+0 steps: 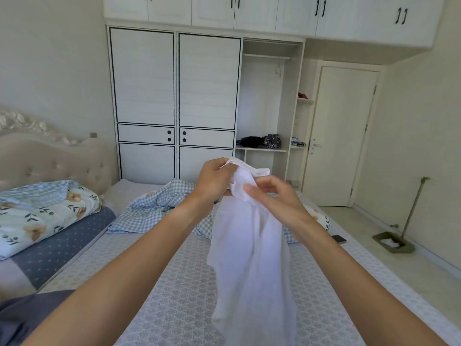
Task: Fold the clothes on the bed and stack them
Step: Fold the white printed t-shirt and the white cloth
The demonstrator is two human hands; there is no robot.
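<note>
1. The left hand (212, 178) grips the top edge of a white garment (252, 250), fingers curled round the bunched cloth.
2. The right hand (277, 198) pinches the same garment just right of the left hand, thumb and fingertips closed on the fabric.
3. The garment hangs down from both hands above the near middle of the bed (174, 295).
4. A checked blue cloth (154, 208) lies crumpled on the bed beyond the hands.
5. A floral quilt (42, 213) lies folded at far left.
</note>
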